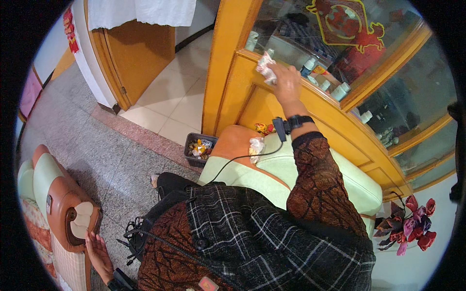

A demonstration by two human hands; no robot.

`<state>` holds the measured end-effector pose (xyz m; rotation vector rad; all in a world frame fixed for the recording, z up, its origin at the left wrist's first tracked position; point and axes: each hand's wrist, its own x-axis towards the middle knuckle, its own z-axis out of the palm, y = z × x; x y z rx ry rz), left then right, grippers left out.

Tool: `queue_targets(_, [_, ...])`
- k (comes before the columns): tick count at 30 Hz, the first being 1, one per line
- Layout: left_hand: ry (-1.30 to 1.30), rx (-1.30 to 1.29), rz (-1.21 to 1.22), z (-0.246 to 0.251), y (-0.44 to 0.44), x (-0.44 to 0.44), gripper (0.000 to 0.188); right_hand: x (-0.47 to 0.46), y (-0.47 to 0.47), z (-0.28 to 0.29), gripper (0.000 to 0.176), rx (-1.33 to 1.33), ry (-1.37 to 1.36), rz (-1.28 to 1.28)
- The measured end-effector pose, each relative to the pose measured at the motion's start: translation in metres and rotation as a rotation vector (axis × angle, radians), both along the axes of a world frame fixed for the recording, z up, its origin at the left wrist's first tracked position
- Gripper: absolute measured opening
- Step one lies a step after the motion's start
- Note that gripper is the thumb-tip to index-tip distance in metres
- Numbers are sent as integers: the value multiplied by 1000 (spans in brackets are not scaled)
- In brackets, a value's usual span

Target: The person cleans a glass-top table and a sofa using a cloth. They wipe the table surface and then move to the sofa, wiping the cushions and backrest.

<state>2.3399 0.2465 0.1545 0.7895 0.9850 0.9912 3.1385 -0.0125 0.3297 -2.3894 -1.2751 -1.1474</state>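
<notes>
My right hand (pixel 287 82) grips a crumpled white-and-pink cloth or tissue (pixel 266 68) against the wooden ledge (pixel 249 54) below a window pane. Small bottles stand around the hand along the glass: a dark blue one with a white cap (pixel 308 67) just right of it, and white bottles (pixel 340 91) farther right. Low on the left, my left hand (pixel 98 252) hangs with its palm bare and holds nothing. It is close to the scrolled arm end (pixel 81 220) of an orange and pale green sofa. Whether it touches the sofa, I cannot tell.
A pale green and orange sofa (pixel 276 151) stands against the wooden partition (pixel 327 127), with a crumpled white bag (pixel 256 147) on it. Beside it is a dark bin (pixel 194 160) with rubbish. An open wooden door (pixel 142 54) is beyond. Artificial flowers (pixel 407 225) hang at right.
</notes>
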Motion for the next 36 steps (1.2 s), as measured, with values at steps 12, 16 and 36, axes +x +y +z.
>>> queue_targets(12, [5, 18, -40, -6, 4, 12, 57, 18, -196, -17, 58, 56, -65, -347])
queue_targets(16, [15, 36, -46, -6, 4, 14, 59, 17, -222, -26, 60, 69, -127, -477])
queue_targets(36, [6, -4, -88, -6, 10, 18, 54, -4, -296, -168, 31, 211, 521, -1012])
